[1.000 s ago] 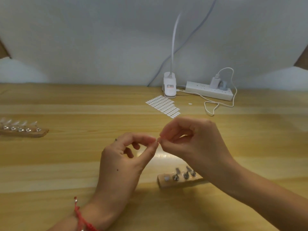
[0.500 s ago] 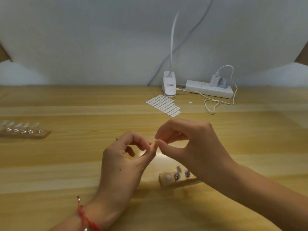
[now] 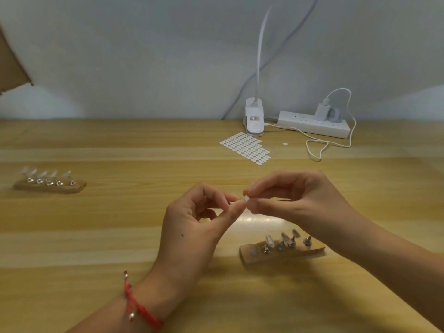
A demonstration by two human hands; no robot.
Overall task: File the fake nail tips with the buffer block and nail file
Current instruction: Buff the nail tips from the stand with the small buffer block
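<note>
Nail tip (image 3: 245, 199) now peeks out white, pinched by fingers (image 3: 234, 211) of left hand (image 3: 192, 227) and right hand (image 3: 295, 200); no filing yet.

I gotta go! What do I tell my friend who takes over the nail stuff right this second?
Left hand: pinches a small white piece, too small to name for sure.
Right hand: pinches the same piece from the other side.
Near stand: four pegs, at least three with nail tips; its left spot has only a white pad.
Far stand, at the left: five tips.
Done: cannot tell whether any tip is filed.
Left: no buffer block or nail file is in view; find them, then file the tips.
</note>
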